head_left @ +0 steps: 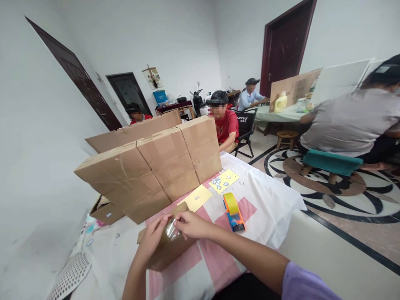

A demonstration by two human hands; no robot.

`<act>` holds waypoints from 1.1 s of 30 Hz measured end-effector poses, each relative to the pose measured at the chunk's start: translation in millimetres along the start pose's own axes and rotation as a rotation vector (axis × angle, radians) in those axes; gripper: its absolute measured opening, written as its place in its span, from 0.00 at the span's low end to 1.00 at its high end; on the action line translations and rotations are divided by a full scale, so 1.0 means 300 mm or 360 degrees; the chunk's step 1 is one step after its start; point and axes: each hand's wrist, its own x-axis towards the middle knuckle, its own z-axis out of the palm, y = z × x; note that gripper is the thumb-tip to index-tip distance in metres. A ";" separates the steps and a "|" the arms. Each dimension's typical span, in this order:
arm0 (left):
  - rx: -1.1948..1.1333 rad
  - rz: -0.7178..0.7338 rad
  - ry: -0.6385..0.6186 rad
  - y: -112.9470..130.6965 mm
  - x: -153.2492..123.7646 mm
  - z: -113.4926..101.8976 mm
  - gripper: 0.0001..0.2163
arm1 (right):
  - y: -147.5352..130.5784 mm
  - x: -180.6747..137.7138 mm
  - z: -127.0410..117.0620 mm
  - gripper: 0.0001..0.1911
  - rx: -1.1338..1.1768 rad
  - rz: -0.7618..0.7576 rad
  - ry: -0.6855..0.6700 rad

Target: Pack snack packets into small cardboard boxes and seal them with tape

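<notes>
A small brown cardboard box point(175, 254) sits in front of me on the cloth, with a shiny strip of clear packing tape point(171, 231) across its top. My left hand point(155, 234) grips the left side of the box, its fingertips near the tape. Pinched closed at the tape's right edge is my right hand point(191, 225); its fingertips partly cover what they hold. To the right of the box lies a blue and orange tape dispenser point(235, 218) carrying a yellow-looking roll of tape point(230, 203).
Several taped cartons point(165, 162) are stacked as a wall behind the box. Yellow sheets point(196, 197) with small bluish-white pieces point(218, 182) lie on the tablecloth point(265, 196). An open carton point(108, 213) stands at left. A person in red point(227, 125) sits beyond; others work farther off.
</notes>
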 end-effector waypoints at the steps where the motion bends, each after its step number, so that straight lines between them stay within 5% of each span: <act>1: -0.0014 0.0004 -0.0018 0.010 0.000 0.003 0.23 | 0.005 -0.001 0.002 0.07 0.0005 0.0002 0.0002; 11: -0.0231 0.0022 -0.0193 -0.035 0.037 -0.009 0.21 | 0.055 -0.016 0.030 0.05 0.0180 0.0047 0.0093; 18: -0.0042 0.0020 -0.0448 0.045 0.089 -0.023 0.21 | 0.029 -0.028 0.013 0.01 0.0334 0.0340 0.0069; 26: -0.0077 -0.0121 -0.0717 0.039 0.143 -0.006 0.19 | 0.037 -0.048 -0.008 0.05 0.0207 0.0257 0.0232; 31: -0.0156 -0.0231 -0.0644 0.020 0.138 0.016 0.19 | 0.070 -0.036 0.011 0.32 0.0361 0.0278 0.0297; 33: -0.0152 -0.0242 -0.0607 0.020 0.134 0.022 0.19 | 0.081 -0.030 0.016 0.34 0.0344 0.0280 0.0302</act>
